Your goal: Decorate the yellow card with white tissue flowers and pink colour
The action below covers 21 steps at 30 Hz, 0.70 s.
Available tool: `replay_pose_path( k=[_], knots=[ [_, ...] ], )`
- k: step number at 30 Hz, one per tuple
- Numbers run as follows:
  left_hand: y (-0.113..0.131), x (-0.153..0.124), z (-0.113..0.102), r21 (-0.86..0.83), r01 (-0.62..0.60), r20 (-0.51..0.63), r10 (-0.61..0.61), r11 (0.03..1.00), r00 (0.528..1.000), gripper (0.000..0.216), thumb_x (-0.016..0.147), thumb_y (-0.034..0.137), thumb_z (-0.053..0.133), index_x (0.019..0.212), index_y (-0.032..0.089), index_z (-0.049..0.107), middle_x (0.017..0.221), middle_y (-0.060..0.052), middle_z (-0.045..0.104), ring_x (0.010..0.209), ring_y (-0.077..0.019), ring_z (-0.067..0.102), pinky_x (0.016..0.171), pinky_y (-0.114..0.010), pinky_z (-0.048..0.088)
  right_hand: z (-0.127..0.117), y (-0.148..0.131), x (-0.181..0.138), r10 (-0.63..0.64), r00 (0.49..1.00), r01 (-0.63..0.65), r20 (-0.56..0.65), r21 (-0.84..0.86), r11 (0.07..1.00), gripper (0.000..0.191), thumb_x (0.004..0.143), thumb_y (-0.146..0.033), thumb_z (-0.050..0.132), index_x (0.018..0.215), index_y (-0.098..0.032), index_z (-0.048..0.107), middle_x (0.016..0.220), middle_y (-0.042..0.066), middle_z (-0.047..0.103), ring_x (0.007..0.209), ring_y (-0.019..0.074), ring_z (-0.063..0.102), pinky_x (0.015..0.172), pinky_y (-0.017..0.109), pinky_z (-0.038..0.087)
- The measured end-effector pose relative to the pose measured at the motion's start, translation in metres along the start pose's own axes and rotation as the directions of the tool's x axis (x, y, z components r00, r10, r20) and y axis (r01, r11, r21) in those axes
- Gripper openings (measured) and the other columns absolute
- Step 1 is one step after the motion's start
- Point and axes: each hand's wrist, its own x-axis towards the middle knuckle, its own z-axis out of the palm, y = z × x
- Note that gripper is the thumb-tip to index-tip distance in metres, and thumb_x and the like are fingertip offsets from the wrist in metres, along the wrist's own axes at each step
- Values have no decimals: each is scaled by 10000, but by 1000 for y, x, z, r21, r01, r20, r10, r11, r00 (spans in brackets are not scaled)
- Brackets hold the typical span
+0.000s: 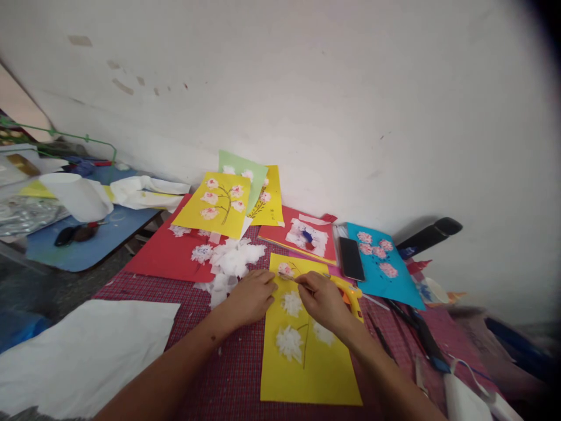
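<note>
A yellow sheet of paper [313, 380] lies in front of me with white tissue flowers [289, 343] and thin drawn stems on it. My right hand [324, 298] pinches a thin paintbrush [289, 277], its tip at the top flower [286, 269], which is tinted pink. Over the sheet's upper left edge lies my left hand [254, 295], fingers slightly bent and holding nothing. A heap of torn white tissue [236, 257] sits just beyond it. Partly behind my right hand is a yellow glue gun [350, 292].
Finished flower pictures, one yellow [197, 204] and one blue [394, 280], lean toward the wall. A black phone [351, 259] lies beside a red sheet with a paint-stained tissue [308, 235]. White cloth-like paper [96, 345] covers the near left; tools [427, 339] lie at right.
</note>
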Motion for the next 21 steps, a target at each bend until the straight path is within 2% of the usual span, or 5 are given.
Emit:
replay_pose_path(
  k=[14,21],
  knots=[
    [-1,0,2,-11,2,-2,-2,1000,1000,187,938,177,557,1064,185,694,1229,-118,648,1204,-280,574,1068,-454,441,-4,-4,-5,-8,1000,8,29,5,1000,187,901,-141,527,924,-224,693,831,39,708,783,201,672,702,302,481],
    [0,1,-1,14,9,19,-10,1000,1000,176,947,173,545,1041,167,694,1215,-122,653,1177,-283,586,1048,-456,452,-12,9,5,37,996,-33,-76,46,998,176,945,-210,521,974,-216,694,904,56,739,828,212,688,739,316,503]
  ],
)
